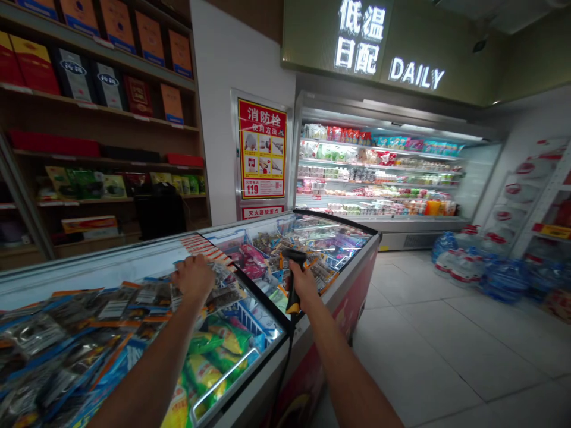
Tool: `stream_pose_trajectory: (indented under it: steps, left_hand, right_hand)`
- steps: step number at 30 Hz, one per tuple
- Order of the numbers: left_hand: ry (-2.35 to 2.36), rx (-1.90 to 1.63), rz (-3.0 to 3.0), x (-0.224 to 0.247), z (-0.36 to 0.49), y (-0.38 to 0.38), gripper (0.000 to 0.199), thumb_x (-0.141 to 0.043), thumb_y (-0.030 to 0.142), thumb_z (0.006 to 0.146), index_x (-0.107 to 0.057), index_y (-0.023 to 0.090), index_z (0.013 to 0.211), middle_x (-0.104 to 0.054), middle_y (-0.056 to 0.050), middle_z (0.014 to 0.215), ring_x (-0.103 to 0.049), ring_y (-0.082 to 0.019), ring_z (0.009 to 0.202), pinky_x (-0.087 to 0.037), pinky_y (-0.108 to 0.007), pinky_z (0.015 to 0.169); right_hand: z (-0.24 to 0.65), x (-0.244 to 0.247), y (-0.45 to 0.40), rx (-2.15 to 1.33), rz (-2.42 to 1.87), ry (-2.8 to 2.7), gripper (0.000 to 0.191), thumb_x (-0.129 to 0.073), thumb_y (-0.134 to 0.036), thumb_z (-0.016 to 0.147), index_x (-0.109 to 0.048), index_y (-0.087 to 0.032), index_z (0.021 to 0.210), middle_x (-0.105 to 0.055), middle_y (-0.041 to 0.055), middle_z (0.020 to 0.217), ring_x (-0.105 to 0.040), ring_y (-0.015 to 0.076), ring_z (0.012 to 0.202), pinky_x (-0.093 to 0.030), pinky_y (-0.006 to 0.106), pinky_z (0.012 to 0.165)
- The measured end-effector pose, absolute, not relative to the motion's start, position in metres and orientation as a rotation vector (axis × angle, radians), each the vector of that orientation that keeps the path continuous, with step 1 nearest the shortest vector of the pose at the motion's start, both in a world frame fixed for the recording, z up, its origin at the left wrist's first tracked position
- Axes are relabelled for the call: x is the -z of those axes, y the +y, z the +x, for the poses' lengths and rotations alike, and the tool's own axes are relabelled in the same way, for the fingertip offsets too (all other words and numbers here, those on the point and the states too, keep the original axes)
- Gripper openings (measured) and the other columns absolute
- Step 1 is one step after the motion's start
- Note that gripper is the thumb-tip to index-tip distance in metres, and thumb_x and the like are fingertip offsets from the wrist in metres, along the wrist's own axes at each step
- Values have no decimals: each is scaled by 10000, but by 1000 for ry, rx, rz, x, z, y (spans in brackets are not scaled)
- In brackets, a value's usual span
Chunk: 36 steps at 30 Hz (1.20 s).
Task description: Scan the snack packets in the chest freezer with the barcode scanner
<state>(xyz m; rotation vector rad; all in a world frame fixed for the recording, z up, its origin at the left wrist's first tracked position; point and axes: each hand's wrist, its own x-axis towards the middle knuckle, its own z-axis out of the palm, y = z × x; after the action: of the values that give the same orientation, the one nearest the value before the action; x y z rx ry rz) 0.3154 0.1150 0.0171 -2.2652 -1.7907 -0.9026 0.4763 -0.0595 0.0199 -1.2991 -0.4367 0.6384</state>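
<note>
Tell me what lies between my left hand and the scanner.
Between the left hand and the scanner, the head view shows the freezer's black divider, with bagged goods on both sides.

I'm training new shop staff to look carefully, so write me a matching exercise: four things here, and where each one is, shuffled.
1. Handheld scanner
2. Fire hydrant poster
3. Green-and-yellow bags
4. Blue-tinted water bottles

A. Lying inside the chest freezer
B. On the tiled floor
C. Gripped in the right hand
D. On the wall, left of the lit open-front fridge

Right pairs: 1-C, 2-D, 3-A, 4-B.
</note>
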Motion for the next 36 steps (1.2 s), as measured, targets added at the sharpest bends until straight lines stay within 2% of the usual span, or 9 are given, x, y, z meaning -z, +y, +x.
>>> stream_pose_trajectory:
  steps: [4, 7, 11, 14, 19, 23, 26, 29, 36]
  left_hand:
    - [-1595, 1000, -2442, -18, 355, 94, 364, -418, 209, 737, -538, 147, 1075, -524, -140, 1144, -461, -284, 1045, -376, -406, 816]
    - [-1454, 796, -2873, -8, 400, 68, 343, -458, 301, 743, -561, 156, 1037, -589, -126, 1062, -525, -245, 997, -396, -341, 802]
    - [-1356, 426, -3131, 15, 445, 40, 433, -604, 421, 621, -590, 164, 970, -625, -138, 1023, -556, -280, 970, -407, -354, 776]
    - [-1420, 419, -3222, 25, 457, 37, 433, -693, 344, 521, -608, 150, 899, -630, -157, 1003, -553, -312, 968, -404, -377, 765]
    - [-1604, 522, -3473, 13, 448, 55, 85, -662, 155, 526, -581, 152, 552, -609, -28, 586, -596, -204, 707, -413, -246, 593]
    - [-1663, 593, -3582, -9, 426, 65, 116, -572, 162, 636, -564, 160, 520, -404, 53, 359, -471, -104, 424, -336, -197, 427]
    - [-1974, 911, -3657, -21, 407, 73, 93, -563, 147, 661, -566, 148, 569, -440, 50, 375, -432, -79, 365, -323, -183, 390]
    - [-2420, 1606, -3474, -23, 394, 80, 83, -565, 88, 655, -540, 144, 600, -513, 30, 432, -481, -79, 388, -387, -180, 419]
    - [-2489, 2395, -2997, -7, 395, 87, 162, -488, -7, 671, -485, 154, 660, -574, 15, 596, -601, -91, 586, -503, -209, 609]
  right_hand:
    - [489, -13, -59, -596, -1317, -407, 281, -529, -433, 700, -452, -188, 586, -471, -44, 390, -444, 97, 313, -353, 218, 321]
    - [500, -9, -64, -570, -1326, -370, 260, -537, -423, 698, -454, -197, 600, -480, -44, 401, -448, 106, 317, -363, 229, 327]
    - [510, -8, -75, -524, -1342, -343, 238, -540, -400, 702, -477, -192, 607, -478, -39, 400, -439, 103, 322, -355, 227, 332]
    - [513, -8, -82, -526, -1347, -336, 250, -532, -404, 707, -477, -186, 596, -484, -34, 405, -438, 100, 327, -338, 221, 330]
    - [509, -7, -86, -547, -1319, -369, 271, -528, -434, 702, -473, -186, 609, -486, -38, 413, -446, 97, 331, -319, 211, 325]
    - [497, -12, -89, -625, -1282, -363, 266, -524, -441, 705, -496, -181, 657, -487, -40, 414, -450, 92, 332, -324, 200, 325]
    - [487, -19, -92, -706, -1239, -364, 282, -533, -458, 694, -509, -176, 698, -493, -43, 423, -451, 91, 333, -333, 198, 319]
    - [476, -25, -94, -754, -1206, -362, 296, -543, -472, 682, -504, -179, 712, -500, -47, 432, -454, 92, 336, -339, 198, 309]
    - [450, -33, -93, -879, -1124, -431, 309, -537, -482, 681, -504, -176, 708, -500, -47, 434, -450, 90, 330, -342, 195, 298]
